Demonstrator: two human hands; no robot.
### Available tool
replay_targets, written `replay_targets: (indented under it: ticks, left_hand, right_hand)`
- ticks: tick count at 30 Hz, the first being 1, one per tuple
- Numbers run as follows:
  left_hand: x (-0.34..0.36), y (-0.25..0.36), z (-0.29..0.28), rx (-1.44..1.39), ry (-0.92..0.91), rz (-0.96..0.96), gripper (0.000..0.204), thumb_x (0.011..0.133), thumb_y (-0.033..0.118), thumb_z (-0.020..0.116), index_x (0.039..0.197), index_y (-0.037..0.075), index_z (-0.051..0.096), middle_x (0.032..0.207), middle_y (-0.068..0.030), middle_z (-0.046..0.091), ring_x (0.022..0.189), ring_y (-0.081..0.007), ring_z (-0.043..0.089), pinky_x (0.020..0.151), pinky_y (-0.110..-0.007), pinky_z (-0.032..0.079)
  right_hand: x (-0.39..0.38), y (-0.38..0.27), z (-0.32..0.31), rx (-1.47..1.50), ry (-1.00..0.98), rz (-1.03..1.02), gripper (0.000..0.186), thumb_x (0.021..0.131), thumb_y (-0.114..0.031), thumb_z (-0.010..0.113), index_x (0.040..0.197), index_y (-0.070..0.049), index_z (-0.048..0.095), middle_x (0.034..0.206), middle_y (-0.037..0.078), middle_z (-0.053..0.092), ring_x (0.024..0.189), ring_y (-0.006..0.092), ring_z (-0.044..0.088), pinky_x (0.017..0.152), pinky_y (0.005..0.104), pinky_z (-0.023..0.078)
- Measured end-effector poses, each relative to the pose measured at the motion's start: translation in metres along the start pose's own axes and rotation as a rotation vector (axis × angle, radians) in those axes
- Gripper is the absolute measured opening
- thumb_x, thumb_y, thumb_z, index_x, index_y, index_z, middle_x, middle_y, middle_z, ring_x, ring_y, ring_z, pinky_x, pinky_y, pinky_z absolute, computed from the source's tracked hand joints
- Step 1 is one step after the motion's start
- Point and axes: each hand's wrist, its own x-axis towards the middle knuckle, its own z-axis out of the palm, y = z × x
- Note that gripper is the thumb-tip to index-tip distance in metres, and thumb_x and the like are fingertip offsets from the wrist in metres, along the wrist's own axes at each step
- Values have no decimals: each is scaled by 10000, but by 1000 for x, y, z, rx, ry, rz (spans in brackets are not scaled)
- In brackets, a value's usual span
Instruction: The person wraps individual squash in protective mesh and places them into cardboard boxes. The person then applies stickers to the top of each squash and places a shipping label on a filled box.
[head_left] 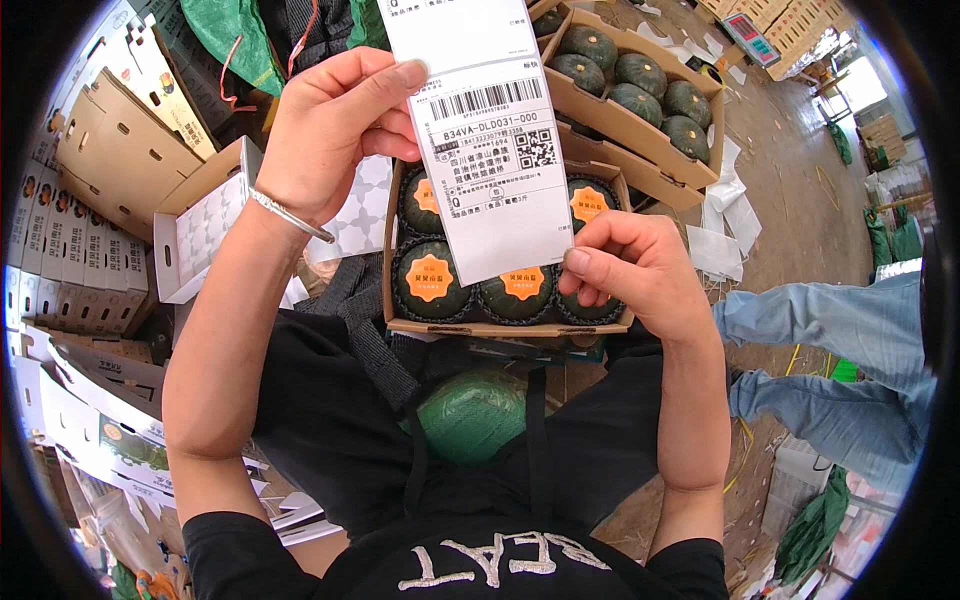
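A strip of white shipping labels [490,190] with barcodes is stretched between my two hands. My left hand [345,125] pinches its left edge near the upper part, thumb on top. At the lower right corner, my right hand [635,265] grips the strip between thumb and fingers. Below the strip sits an open cardboard box [500,328] of dark green pumpkins [430,278], each in a black net sleeve; the ones I can see have orange scalloped stickers. The strip hides part of the box.
Beyond it stands a larger carton [640,155] of unstickered pumpkins [635,72]. Flattened and stacked boxes [80,240] fill the left side. A person's jeans-clad legs [840,340] are at the right. Paper scraps [728,215] litter the floor, and a scale [750,38] stands far right.
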Motion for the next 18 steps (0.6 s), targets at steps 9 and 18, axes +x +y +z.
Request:
replay_targets:
  ticks: [9, 18]
  left_hand:
    - [-2, 5, 5, 17, 49, -20, 141, 863, 126, 591, 835, -11, 609, 726, -75, 642, 579, -101, 618, 514, -199, 524]
    - [-7, 6, 10, -53, 29, 11, 129, 859, 107, 601, 838, -20, 599, 751, -80, 642, 618, -108, 624, 522, -213, 531]
  right_hand:
    - [-2, -2, 0, 19, -10, 9, 126, 831, -109, 616, 801, 13, 614, 693, 31, 622, 582, 57, 543, 539, 196, 450]
    - [-6, -3, 1, -12, 14, 11, 123, 829, -104, 615, 814, 18, 613, 712, 31, 624, 598, 56, 539, 549, 197, 450]
